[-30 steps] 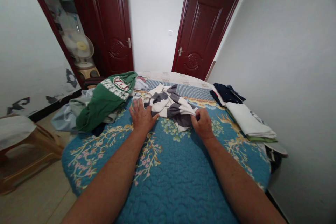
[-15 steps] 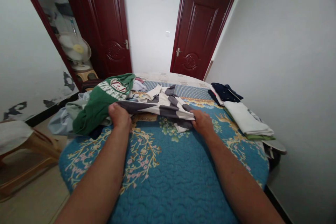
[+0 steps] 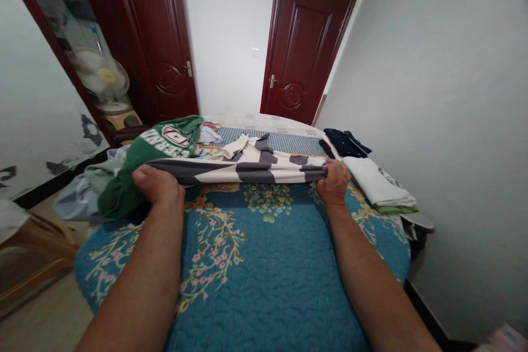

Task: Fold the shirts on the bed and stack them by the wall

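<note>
A grey and white patterned garment (image 3: 256, 171) is stretched level between my two hands, its near edge taut and the rest lying behind on the table. My left hand (image 3: 159, 182) is closed on its left end, beside a green garment with white lettering (image 3: 152, 148). At the right end, my right hand (image 3: 333, 181) grips the cloth with bent fingers. Under my forearms spreads a blue quilted cover with flowers (image 3: 264, 280).
Crumpled light clothes (image 3: 78, 195) hang over the table's left edge. Folded white (image 3: 379, 181) and navy (image 3: 346, 143) clothes lie on the right. A stool (image 3: 37, 253) stands at left, a fan (image 3: 103, 74) beyond it.
My hands have moved apart, left hand leftward and right hand rightward, and the garment between them is pulled wider and straighter. The view has shifted slightly to the right.
</note>
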{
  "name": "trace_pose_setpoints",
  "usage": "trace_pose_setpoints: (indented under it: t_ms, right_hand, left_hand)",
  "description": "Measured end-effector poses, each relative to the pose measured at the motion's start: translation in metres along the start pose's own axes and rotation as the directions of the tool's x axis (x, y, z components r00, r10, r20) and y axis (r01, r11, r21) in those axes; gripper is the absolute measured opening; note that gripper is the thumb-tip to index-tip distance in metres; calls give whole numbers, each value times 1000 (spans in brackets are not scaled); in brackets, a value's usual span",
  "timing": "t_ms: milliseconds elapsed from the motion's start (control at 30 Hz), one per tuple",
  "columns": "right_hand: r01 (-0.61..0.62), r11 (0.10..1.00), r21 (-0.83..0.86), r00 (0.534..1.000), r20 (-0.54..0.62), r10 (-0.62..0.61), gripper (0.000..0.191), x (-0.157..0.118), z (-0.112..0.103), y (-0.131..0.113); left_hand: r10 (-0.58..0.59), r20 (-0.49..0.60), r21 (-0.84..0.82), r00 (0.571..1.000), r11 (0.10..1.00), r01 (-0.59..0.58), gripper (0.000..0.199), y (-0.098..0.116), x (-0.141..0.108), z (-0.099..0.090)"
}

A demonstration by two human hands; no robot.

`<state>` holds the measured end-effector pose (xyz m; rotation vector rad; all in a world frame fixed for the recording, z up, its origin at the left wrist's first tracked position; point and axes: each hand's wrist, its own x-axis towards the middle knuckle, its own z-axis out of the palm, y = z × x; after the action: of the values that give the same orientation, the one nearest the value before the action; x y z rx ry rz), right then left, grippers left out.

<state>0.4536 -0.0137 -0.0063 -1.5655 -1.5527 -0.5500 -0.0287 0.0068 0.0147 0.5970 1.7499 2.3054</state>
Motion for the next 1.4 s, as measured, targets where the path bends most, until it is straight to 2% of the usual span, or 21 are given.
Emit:
trace_pose_setpoints:
  t_ms: [67,100,133,167,200,233,300,333,367,400,500,633,700,767,867,933,1033,1100,1233,1333,1400]
  right_hand:
    - [56,997,54,998,39,-58,13,-1,1,-7]
    - [92,993,78,994,59,-97,9,-2,1,-12]
    - [129,987,98,988,76,-137,8,-2,1,-18]
    - [163,980,113,980,92,-174,9,-4,2,-24]
    - [192,973,126,972,109,-206,10,-5,2,-31]
    - [213,968,133,965,125,-229,11,-7,3,-38]
    - [229,965,130,958,146,-247,13,-12,4,-51]
    - [229,965,123,958,147,-246,13,-14,4,-58]
    - [231,965,120,958,147,-248,14,-17,5,-64]
    - [240,963,124,955,147,-257,14,-19,5,-71]
    - [298,937,185,930,167,-328,13,-26,5,-88]
    - [343,901,267,886,228,-404,12,-30,3,-99]
    - [351,898,267,876,246,-416,14,-30,3,-99]
    - [347,908,233,880,255,-402,16,-29,4,-96]
    - [265,955,132,921,258,-291,20,-25,7,-84]
    - [180,982,51,953,239,-187,22,-20,7,-73]
    - [74,996,-42,984,163,-66,23,-12,7,-47]
    - [-14,998,-61,992,123,22,27,-8,7,-26]
    - [-221,975,-33,960,171,223,38,-8,10,11]
    - [-279,960,29,937,226,266,39,-10,14,23]
    - [-345,931,124,918,252,307,37,-9,19,26]
  left_hand:
    - [116,-11,121,993,986,-114,13,5,-2,-3]
    - [196,36,172,980,965,-199,8,8,-7,-3]
    - [281,164,186,946,933,-310,4,11,-15,-2]
    - [358,311,161,880,893,-420,9,15,-26,0]
    - [416,460,105,784,852,-514,18,17,-39,2]
    - [448,603,31,661,814,-580,28,19,-55,4]
    - [427,817,-112,388,778,-619,44,21,-89,8]
    - [394,877,-157,275,775,-612,50,21,-107,9]
    - [351,919,-177,182,776,-605,56,20,-125,11]
    - [313,940,-175,133,780,-601,61,18,-140,12]
    - [256,960,-140,110,785,-604,64,11,-173,16]
    - [258,957,-121,131,768,-629,35,3,-177,24]
    - [277,947,-115,164,768,-630,30,3,-169,27]
    - [310,924,-112,224,779,-617,27,7,-158,27]
    - [341,900,-121,271,793,-597,22,15,-143,24]
    - [348,905,-141,245,788,-600,21,19,-136,20]
    - [350,921,-174,173,764,-621,22,21,-131,16]
    - [344,926,-171,154,747,-642,22,22,-130,15]
    - [346,923,-171,167,758,-629,23,22,-126,13]
    - [365,922,-229,128,781,-581,25,21,-121,12]
    - [387,913,-247,128,776,-580,26,21,-117,12]
